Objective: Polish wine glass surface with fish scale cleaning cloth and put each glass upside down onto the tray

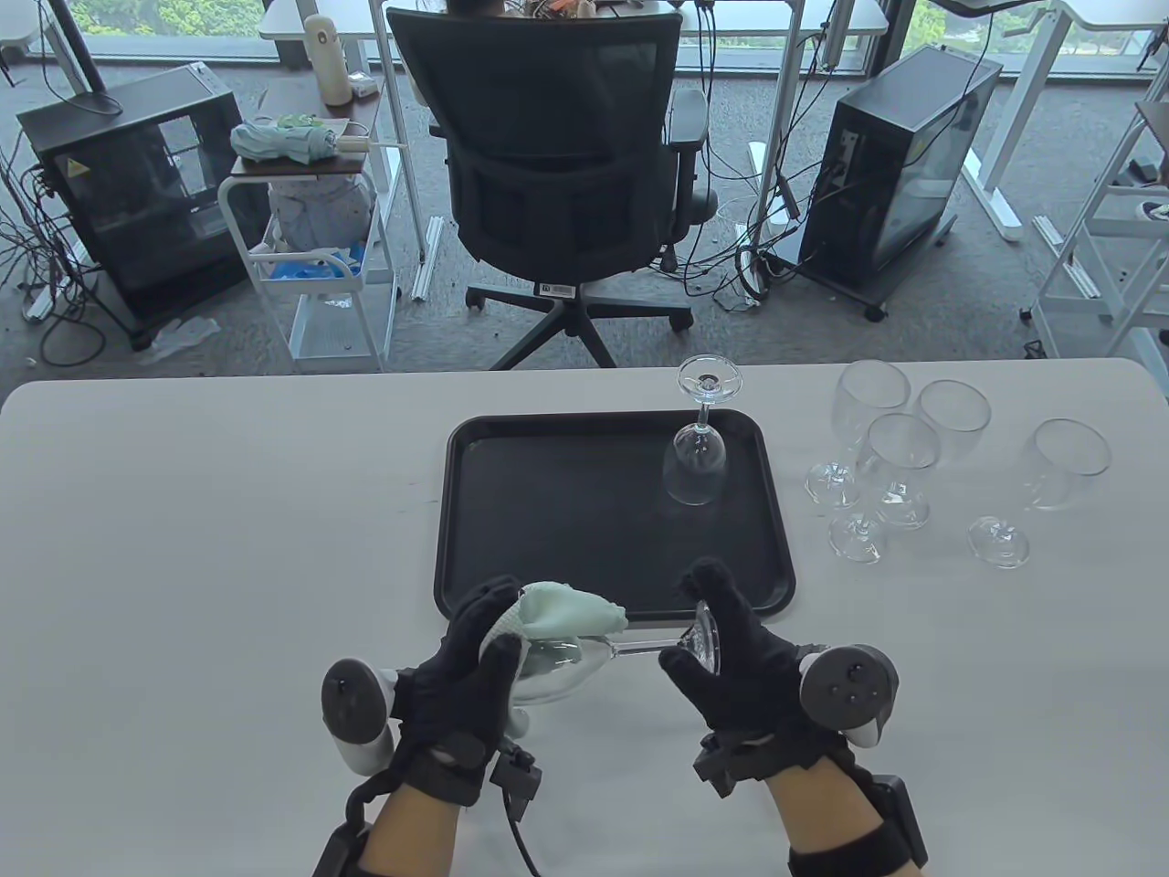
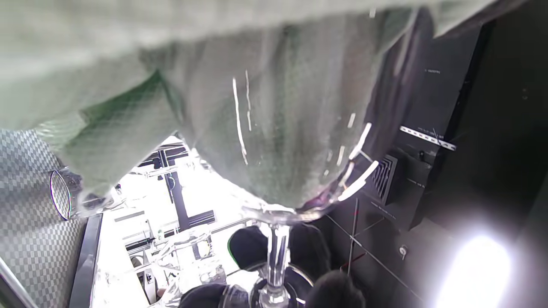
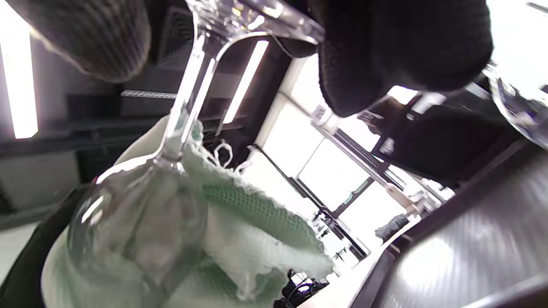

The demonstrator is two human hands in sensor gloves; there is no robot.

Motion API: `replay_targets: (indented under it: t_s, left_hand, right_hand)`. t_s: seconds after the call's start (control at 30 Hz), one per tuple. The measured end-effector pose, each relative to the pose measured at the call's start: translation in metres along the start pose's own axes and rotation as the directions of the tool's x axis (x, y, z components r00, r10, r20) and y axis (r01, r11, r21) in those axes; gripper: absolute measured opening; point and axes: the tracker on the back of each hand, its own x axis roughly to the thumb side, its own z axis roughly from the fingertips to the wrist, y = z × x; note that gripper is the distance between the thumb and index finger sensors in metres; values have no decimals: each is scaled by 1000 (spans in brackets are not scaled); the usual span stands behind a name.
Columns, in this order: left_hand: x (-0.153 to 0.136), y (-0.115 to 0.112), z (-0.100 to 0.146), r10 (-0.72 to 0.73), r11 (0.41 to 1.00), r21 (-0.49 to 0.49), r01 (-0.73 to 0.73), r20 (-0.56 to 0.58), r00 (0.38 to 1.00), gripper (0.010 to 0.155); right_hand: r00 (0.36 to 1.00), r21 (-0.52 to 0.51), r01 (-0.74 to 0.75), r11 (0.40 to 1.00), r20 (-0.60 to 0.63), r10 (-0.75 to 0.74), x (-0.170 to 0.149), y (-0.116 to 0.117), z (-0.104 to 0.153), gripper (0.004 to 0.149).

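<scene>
A wine glass [image 1: 584,660] lies sideways in the air just in front of the black tray [image 1: 548,512]. My left hand [image 1: 475,650] wraps the pale green cloth [image 1: 571,612] around its bowl [image 2: 282,128]; the cloth [image 3: 239,222] covers much of the bowl [image 3: 128,231]. My right hand [image 1: 721,639] pinches the glass's foot [image 1: 705,637], fingers [image 3: 398,47] curled on its rim. One glass [image 1: 699,438] stands upside down at the tray's far right corner.
Several upright glasses [image 1: 904,457] stand on the white table [image 1: 183,512] right of the tray, the farthest [image 1: 1064,466] near the right edge. An office chair [image 1: 557,164] stands beyond the table's far edge.
</scene>
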Motion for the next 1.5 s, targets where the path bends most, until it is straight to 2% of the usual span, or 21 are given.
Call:
replay_targets:
  t_s: [0.07, 0.1, 0.17, 0.27, 0.3, 0.33, 0.47, 0.57, 0.67, 0.77, 0.8, 0.87, 0.93, 1.03, 1.1, 1.17, 1.27, 1.3, 1.37, 1.43, 1.5]
  left_hand:
    - [-2, 1, -1, 38, 999, -35, -39, -33, 999, 62]
    - [-2, 1, -1, 42, 998, -44, -43, -21, 999, 62]
    - [-2, -1, 0, 30, 999, -24, -30, -11, 1000, 64]
    - [2, -3, 1, -34, 999, -3, 34, 17, 999, 65]
    - [2, -3, 1, -47, 999, 1, 47, 9, 999, 64]
    - [2, -3, 1, -38, 999, -2, 38, 7, 999, 63]
    - [2, -2, 1, -17, 1000, 6, 17, -9, 1000, 62]
    - [2, -3, 1, 27, 1000, -8, -27, -27, 999, 62]
    - [2, -5, 2, 27, 1000, -2, -27, -21, 999, 64]
    - [5, -8, 1, -8, 1000, -7, 8, 16, 1000, 64]
    - [5, -7, 1, -36, 999, -2, 36, 13, 999, 63]
    - [5, -5, 0, -4, 1000, -5, 5, 13, 1000, 62]
    - [6, 0, 1, -1, 1000, 7, 1, -12, 1000, 62]
    - [6, 0, 0, 23, 1000, -11, -24, -29, 999, 62]
    - [6, -2, 1, 7, 1000, -4, -7, -19, 1000, 62]
    - [6, -4, 1, -1, 1000, -13, 1, 3, 1000, 63]
    - [7, -5, 1, -38, 999, -4, 38, 43, 998, 62]
    - [6, -4, 1, -33, 999, 1, 33, 31, 999, 62]
    - [5, -3, 1, -22, 1000, -10, 22, 22, 1000, 61]
    - [3, -1, 1, -6, 1000, 15, 6, 2, 1000, 61]
    - [5, -1, 0, 7, 1000, -9, -7, -6, 1000, 61]
  right_hand:
    - [993, -63, -82, 995, 78, 87, 3, -1, 1, 92]
    - [996, -75, -60, 995, 57, 64, 3, -1, 1, 89]
    - [995, -75, 66, 995, -64, -71, 0, 2, 1, 83]
    - [904, -28, 262, 965, -344, -255, -9, 7, 4, 82]
    - [905, -24, 272, 962, -332, -265, -9, 7, 4, 80]
    - [932, -28, 203, 979, -300, -202, -11, 7, 4, 81]
    - [993, -4, 98, 995, -62, -98, -9, 4, 2, 88]
    - [997, -67, -46, 997, 52, 50, 0, 0, 3, 90]
    - [999, -92, 31, 995, -11, -32, 1, 0, 2, 82]
    - [970, -76, 137, 988, -194, -150, -5, 1, 3, 78]
    - [959, -58, 172, 983, -221, -180, -5, 2, 4, 77]
    - [980, -65, 99, 993, -167, -109, -3, 2, 3, 79]
    - [994, -27, 82, 996, -72, -83, 1, 3, 2, 83]
    - [1000, -49, 10, 999, 26, -9, 3, 2, 3, 85]
    - [1000, -62, -7, 998, -2, 7, 2, 2, 3, 81]
    - [997, -76, 46, 996, -51, -50, 0, 2, 3, 76]
    - [959, -67, 184, 981, -206, -194, -7, 3, 4, 76]
    - [957, -63, 210, 976, -189, -218, -8, 4, 4, 77]
    - [975, -61, 156, 986, -151, -164, -8, 5, 5, 82]
    - [993, -33, 97, 995, -63, -99, -5, 5, 4, 87]
    - [999, -52, 34, 998, 3, -34, -4, 4, 3, 93]
